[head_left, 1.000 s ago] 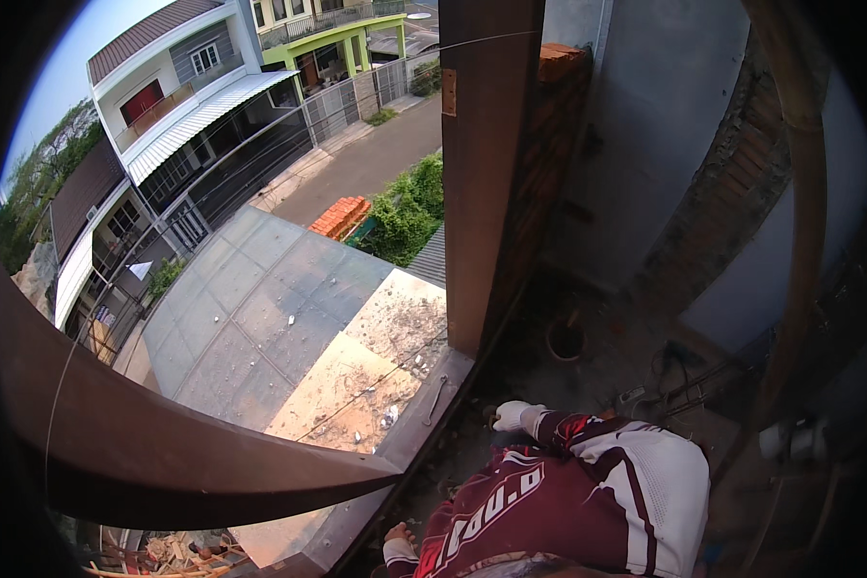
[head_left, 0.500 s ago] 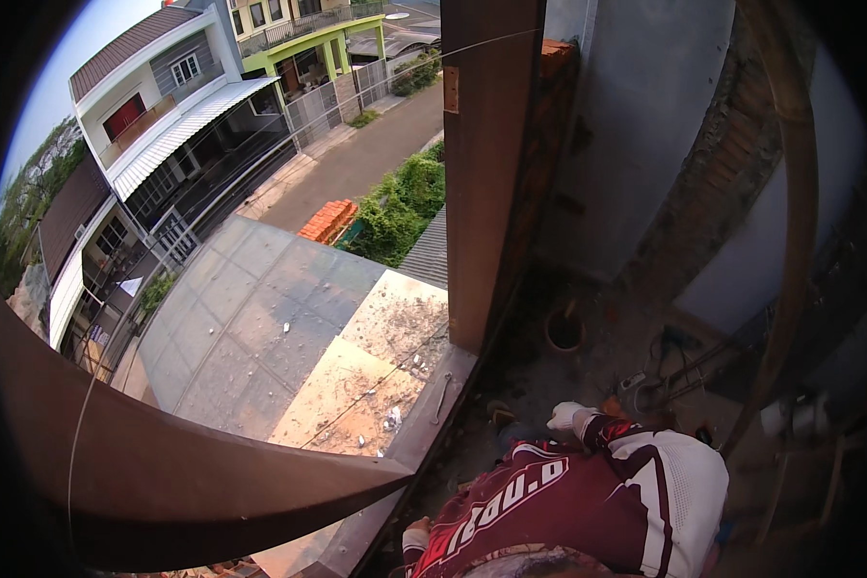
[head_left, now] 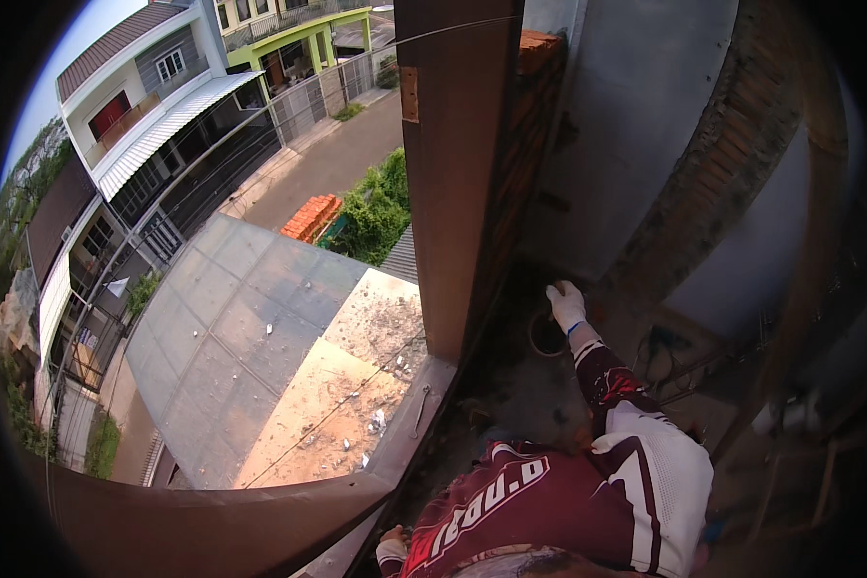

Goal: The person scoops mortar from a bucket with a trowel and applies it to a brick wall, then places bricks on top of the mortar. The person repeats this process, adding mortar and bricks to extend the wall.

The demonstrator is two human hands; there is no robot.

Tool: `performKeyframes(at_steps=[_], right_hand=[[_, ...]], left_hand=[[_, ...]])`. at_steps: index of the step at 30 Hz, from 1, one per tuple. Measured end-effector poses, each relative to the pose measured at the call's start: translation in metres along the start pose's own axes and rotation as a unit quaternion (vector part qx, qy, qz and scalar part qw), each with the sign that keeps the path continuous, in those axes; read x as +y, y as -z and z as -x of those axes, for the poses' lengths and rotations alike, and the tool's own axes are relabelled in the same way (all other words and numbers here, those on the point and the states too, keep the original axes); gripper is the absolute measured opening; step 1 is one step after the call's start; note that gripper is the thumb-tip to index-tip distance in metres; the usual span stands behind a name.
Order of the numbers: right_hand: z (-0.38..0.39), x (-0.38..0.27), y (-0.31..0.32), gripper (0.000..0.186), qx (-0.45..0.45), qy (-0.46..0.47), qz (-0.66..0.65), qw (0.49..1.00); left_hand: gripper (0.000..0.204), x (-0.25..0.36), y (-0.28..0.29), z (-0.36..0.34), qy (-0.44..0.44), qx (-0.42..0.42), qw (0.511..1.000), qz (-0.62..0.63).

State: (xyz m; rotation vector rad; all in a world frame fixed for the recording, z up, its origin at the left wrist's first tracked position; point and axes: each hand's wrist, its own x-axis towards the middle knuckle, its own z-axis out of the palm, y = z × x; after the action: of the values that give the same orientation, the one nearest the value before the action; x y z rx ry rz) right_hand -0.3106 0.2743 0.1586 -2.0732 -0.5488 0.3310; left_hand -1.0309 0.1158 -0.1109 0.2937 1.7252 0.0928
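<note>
My right hand (head_left: 566,303), in a white glove, reaches out over the far rim of a round bucket (head_left: 547,339) on the dark floor. Its thumb and fingers look slightly apart, and I make out nothing between them. The hand hides part of the bucket. Low in the view, beside the sill (head_left: 409,424), is my left hand (head_left: 392,536). It shows only in part past my maroon sleeve, and its grip is unclear. A metal wrench (head_left: 421,412) lies on the sill.
A brown post (head_left: 458,183) and a curved brown beam (head_left: 231,520) frame the opening. Outside lies a rubble-strewn canopy roof (head_left: 212,318), with a street below. Brickwork and a grey wall (head_left: 636,125) rise at right. Dim tools and cables lie on the floor near the bucket.
My right hand has stretched away from my body to the bucket, covering the stick-like piece seen in it earlier. My view has shifted a little to the right.
</note>
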Motion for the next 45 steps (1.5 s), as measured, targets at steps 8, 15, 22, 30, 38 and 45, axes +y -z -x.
performKeyframes(at_steps=[8, 15, 22, 30, 38, 45], right_hand=[[-0.301, -0.257, 0.069, 0.043, 0.157, 0.135, -0.393, 0.896], [-0.413, -0.406, 0.111, 0.043, 0.27, 0.22, -0.308, 0.886], [-0.474, -0.423, 0.084, 0.047, 0.178, 0.264, -0.218, 0.923], [-0.47, -0.413, 0.096, 0.047, 0.13, 0.277, -0.282, 0.909], [-0.498, -0.415, 0.101, 0.047, 0.097, 0.281, -0.275, 0.914], [-0.503, -0.4, 0.11, 0.045, 0.116, 0.288, -0.076, 0.948]], left_hand=[[0.019, 0.048, -0.114, 0.013, -0.044, 0.056, 0.995, 0.076], [0.016, 0.089, -0.197, 0.016, -0.084, 0.071, 0.988, 0.107], [0.013, 0.098, -0.233, 0.014, -0.113, 0.082, 0.983, 0.122], [0.01, 0.096, -0.242, 0.014, -0.165, 0.082, 0.971, 0.154], [0.006, 0.085, -0.246, 0.014, -0.144, 0.118, 0.966, 0.18], [0.008, 0.073, -0.25, 0.011, -0.124, 0.125, 0.971, 0.164]])
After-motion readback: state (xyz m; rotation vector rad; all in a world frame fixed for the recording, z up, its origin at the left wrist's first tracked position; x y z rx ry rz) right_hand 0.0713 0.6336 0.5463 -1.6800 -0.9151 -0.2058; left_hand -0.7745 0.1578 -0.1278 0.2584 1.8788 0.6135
